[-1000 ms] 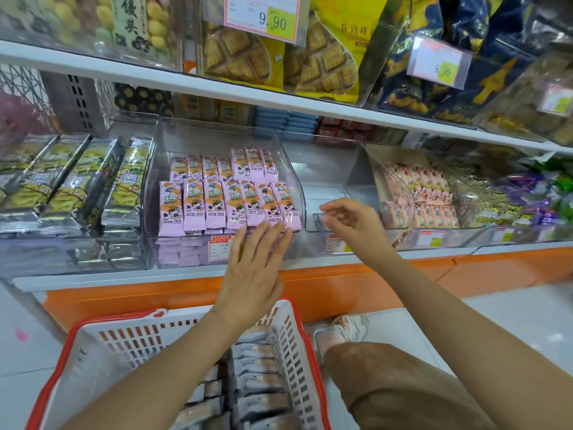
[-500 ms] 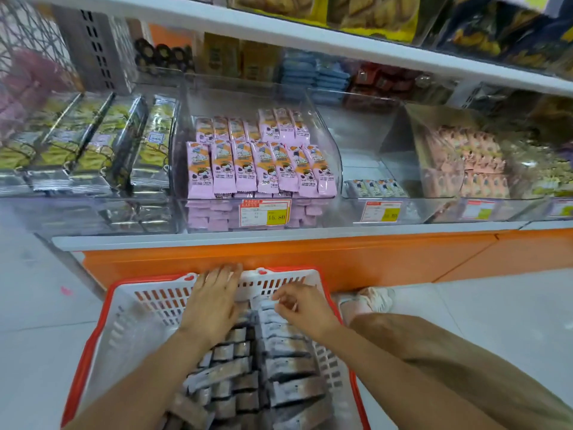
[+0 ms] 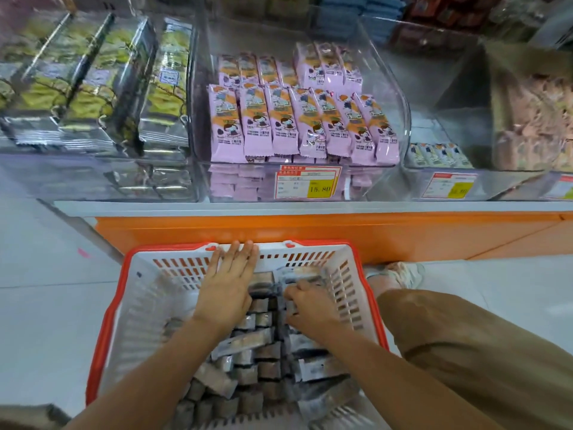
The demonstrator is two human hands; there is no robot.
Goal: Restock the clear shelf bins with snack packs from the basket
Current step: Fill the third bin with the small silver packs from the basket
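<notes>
A white basket with a red rim [image 3: 111, 308] stands on the floor below the shelf, full of grey-silver snack packs [image 3: 248, 346]. My left hand [image 3: 228, 285] lies flat inside it, fingers straight toward the far wall, over the packs. My right hand [image 3: 310, 305] has its fingers curled round packs at the basket's right side. Above, a clear bin [image 3: 400, 97] holds rows of pink snack packs [image 3: 297, 119]. The bin to its right [image 3: 465, 125] is mostly bare, with a few small packs [image 3: 437, 155] at its front.
A bin of yellow-green foil packs [image 3: 93, 82] fills the shelf's left. A bin of pinkish packs [image 3: 533, 113] sits at far right. Price tags [image 3: 307, 186] hang on the bin fronts. An orange shelf base [image 3: 310, 231] runs behind the basket. My knee [image 3: 465, 342] is right of it.
Both hands came down from the shelf bins into the basket. The right hand has closed its fingers on packs; the left has slid forward over the packs. The view tilted down.
</notes>
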